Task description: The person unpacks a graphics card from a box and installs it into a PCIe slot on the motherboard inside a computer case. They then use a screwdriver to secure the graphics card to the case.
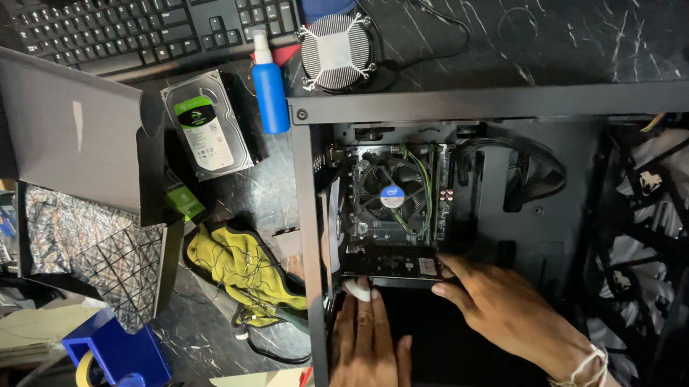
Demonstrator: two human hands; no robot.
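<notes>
Black marble with white veins made up the tabletop [579, 41], and an open black computer case [312, 238] lay on its right part. Inside the case, a small motherboard [393, 210] sat near the case's upper left corner, its round cooler fan [391, 189] wearing a blue-and-white round sticker at the hub. The left hand [366, 347] lay flat, fingers stretched and holding nothing, fingertips just below the board's lower edge beside a white plug [356, 290]. The right hand [501, 309], a pale cord tied round its wrist, touched the board's lower right corner with loosely curled fingers; whether that grip pinched anything could not be told.

Left of the case, a silver hard drive [209, 128] carried a green, black and white label. A blue spray bottle [268, 88] with a white cap lay beside it. A dark cardboard box [64, 130] stood open at the tabletop's left edge, with silvery antistatic bags [91, 246] below it and a yellow cloth [239, 270] nearby. A black keyboard [152, 19] filled the upper left corner, next to a finned heatsink [336, 52].
</notes>
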